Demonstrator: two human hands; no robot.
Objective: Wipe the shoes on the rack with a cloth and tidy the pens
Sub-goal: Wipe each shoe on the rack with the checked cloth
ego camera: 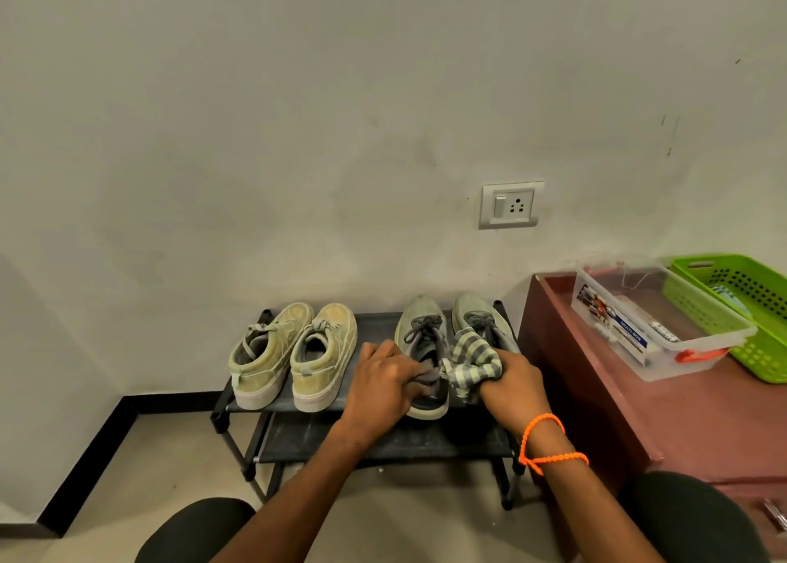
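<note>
Left hand [385, 377] grips the heel of the left grey sneaker [421, 362] on the shoe rack [374, 322]; right hand [511, 381] clutches a checked cloth [470, 360] against the right grey sneaker [479, 317].

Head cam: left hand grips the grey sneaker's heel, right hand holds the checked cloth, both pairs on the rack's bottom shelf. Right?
Wrong shelf. The head view shows both pairs of shoes on the top shelf of the black rack; the lower shelf holds none. The rest stands.
</note>
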